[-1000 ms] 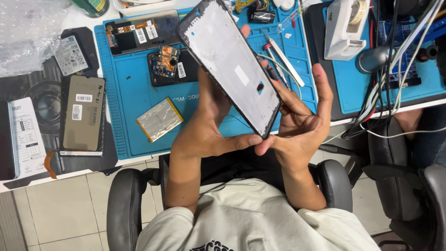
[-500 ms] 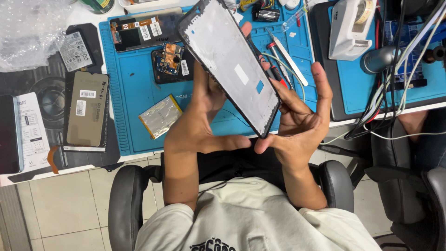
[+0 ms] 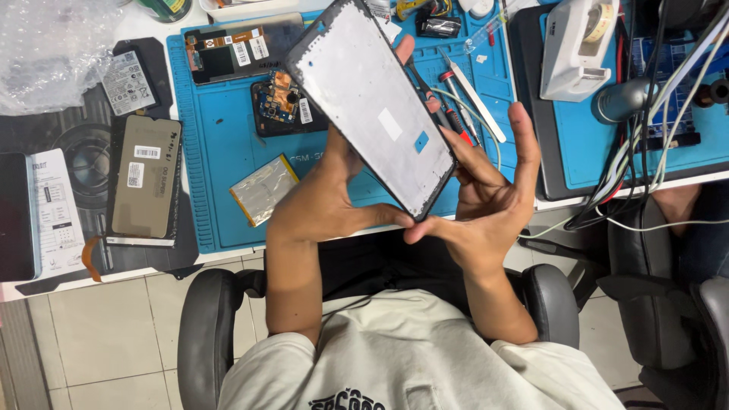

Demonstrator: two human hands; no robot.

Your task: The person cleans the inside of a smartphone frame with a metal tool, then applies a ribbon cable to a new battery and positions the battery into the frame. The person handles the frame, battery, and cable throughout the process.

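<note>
Head view: phone frame [image 3: 372, 106] is held tilted above the blue mat [image 3: 220, 152], gripped at its lower corner by left hand [image 3: 319, 209]; right hand [image 3: 486, 205] is spread half open, steadying its edge for inspection.

Looks like a phone repair bench: blue silicone work mat [image 3: 220, 159] under the left hand [image 3: 319, 209], loose circuit board [image 3: 282, 106] and battery [image 3: 262, 190] beside it, screwdrivers [image 3: 448, 106] behind the right hand [image 3: 486, 205], cable tangle [image 3: 645, 152] further right
</note>
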